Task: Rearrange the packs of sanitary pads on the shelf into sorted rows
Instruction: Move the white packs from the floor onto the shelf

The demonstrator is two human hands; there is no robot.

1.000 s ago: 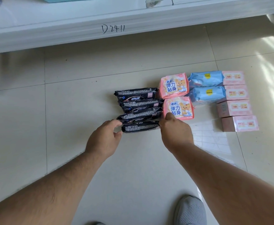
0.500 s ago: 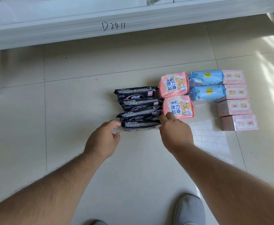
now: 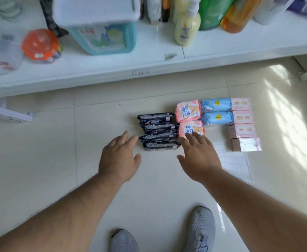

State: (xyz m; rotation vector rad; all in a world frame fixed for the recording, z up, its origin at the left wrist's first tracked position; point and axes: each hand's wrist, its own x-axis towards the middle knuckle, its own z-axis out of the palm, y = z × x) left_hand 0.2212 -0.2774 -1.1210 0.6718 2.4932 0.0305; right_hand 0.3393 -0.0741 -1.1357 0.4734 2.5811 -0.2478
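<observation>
Both hands are spread flat, holding nothing: the left hand [image 3: 120,159] at 9 o'clock of the black packs [image 3: 159,131], the right hand [image 3: 197,155] at 3 o'clock of the nearest one, fingertips over a pink pack [image 3: 190,129]. Blue packs [image 3: 217,110] and pink boxes [image 3: 242,124] continue toward 3 o'clock on the floor [image 3: 49,151]. The shelf [image 3: 149,59] at 12 holds a blue tub [image 3: 105,39] and bottles [image 3: 186,28].
</observation>
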